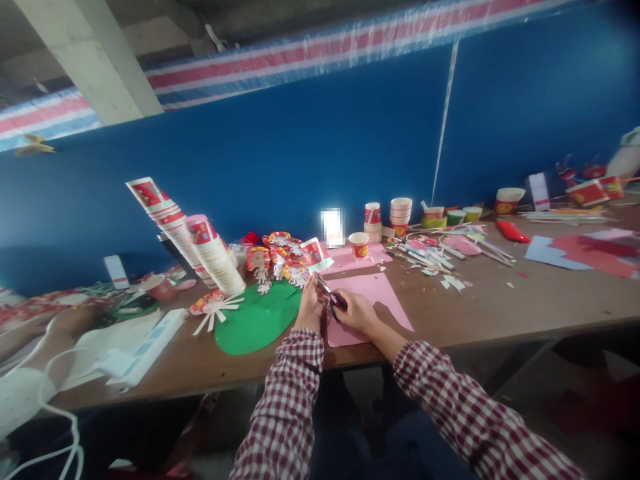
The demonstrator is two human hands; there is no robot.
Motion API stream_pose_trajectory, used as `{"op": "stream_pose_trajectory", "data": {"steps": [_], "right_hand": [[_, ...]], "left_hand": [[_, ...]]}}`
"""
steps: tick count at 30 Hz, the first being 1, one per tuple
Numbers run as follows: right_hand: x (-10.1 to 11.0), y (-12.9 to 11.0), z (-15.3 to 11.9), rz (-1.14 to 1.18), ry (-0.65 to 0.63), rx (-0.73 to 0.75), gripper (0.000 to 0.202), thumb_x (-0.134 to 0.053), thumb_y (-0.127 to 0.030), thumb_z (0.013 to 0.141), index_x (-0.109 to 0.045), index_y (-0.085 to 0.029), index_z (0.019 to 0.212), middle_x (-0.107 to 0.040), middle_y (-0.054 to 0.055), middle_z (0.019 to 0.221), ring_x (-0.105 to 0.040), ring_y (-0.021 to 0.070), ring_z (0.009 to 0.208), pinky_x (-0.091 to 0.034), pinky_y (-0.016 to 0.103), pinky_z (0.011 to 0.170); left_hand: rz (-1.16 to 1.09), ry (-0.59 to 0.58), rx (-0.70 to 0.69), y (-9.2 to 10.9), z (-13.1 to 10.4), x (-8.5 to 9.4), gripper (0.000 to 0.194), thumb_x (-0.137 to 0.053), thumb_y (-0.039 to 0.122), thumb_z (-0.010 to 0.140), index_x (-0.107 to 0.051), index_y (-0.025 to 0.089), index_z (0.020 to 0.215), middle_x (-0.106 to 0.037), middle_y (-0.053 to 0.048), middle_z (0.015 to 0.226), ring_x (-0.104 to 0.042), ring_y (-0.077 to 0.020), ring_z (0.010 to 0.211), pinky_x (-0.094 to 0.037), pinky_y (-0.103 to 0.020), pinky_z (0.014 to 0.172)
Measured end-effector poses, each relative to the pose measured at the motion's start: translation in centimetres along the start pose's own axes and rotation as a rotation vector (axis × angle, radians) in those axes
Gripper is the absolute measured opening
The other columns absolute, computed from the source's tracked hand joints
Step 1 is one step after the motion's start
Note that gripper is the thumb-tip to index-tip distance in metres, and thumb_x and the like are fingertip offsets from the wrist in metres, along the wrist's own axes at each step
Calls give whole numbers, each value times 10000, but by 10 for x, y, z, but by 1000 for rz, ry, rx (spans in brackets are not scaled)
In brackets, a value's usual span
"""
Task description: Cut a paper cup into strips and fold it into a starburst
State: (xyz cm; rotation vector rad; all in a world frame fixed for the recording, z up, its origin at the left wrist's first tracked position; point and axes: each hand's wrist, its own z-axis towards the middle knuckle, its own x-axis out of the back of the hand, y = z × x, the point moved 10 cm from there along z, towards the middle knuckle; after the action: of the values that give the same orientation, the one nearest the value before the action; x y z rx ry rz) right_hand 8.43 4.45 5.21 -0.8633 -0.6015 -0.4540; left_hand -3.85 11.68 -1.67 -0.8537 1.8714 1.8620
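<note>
My left hand [311, 303] is closed on a red and white paper cup piece [316, 255], which stands up above its fingers. Scissors [338, 303] with dark handles are gripped in my right hand [356, 311], their blades pointing up and left to the cup piece. Both hands are over the near left part of a pink sheet [383, 303]. Left of them lies a green oval sheet [257, 327], with several cut-out paper figures [260, 260] at its far edge. Whether the blades touch the cup piece cannot be made out.
Leaning stacks of paper cups [217, 257] stand at the left, near a power strip [153, 350] and another person's arm [65, 333]. At the right lie white sticks, scraps, a red stapler-like object [513, 231] and coloured sheets [595, 253]. A blue partition [300, 153] stands behind.
</note>
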Motion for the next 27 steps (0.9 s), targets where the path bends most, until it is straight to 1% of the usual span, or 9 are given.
{"op": "stream_pose_trajectory", "data": {"steps": [5,8,14,18,22,27], "right_hand": [[1,1,0,-4,4,-16,275,-534,-283,809,-581,-189,1062,-696,46,835,-647,182,749,-437,251,662],[0,2,0,-3,-6,-20,259,-531,-273,810,-584,-191,1050,-695,43,828,-644,176,744,-433,243,655],[2,2,0,8,10,-16,265,-528,-262,812,-580,-175,1056,-693,57,835,-641,181,732,-437,247,651],[2,2,0,24,12,-15,237,-522,-261,817,-588,-180,1029,-692,52,817,-637,176,714,-434,245,642],[2,2,1,41,16,-12,237,-512,-258,827,-582,-176,1037,-692,51,816,-643,177,721,-434,244,640],[0,4,1,72,12,-16,223,-506,-248,833,-584,-162,1023,-689,54,791,-640,168,688,-436,239,624]], "left_hand": [[27,-23,-17,-1,3,-1,175,-645,292,741,-513,181,770,-521,55,555,-442,-58,400,-318,-169,388],[31,-28,-17,-1,2,-2,184,-649,302,744,-511,181,760,-499,63,538,-430,-55,396,-324,-170,394],[47,-40,-30,0,-4,-8,195,-659,298,748,-497,190,734,-465,71,512,-406,-51,380,-276,-167,368],[54,-57,-42,1,-5,-11,206,-667,305,740,-498,188,742,-479,72,521,-423,-55,390,-283,-168,375],[53,-57,-38,0,-5,-12,216,-666,330,745,-505,187,737,-476,72,520,-408,-53,390,-293,-176,395],[41,-64,-33,0,-6,-15,212,-676,329,743,-518,192,716,-485,56,522,-417,-64,403,-294,-192,397]]}}
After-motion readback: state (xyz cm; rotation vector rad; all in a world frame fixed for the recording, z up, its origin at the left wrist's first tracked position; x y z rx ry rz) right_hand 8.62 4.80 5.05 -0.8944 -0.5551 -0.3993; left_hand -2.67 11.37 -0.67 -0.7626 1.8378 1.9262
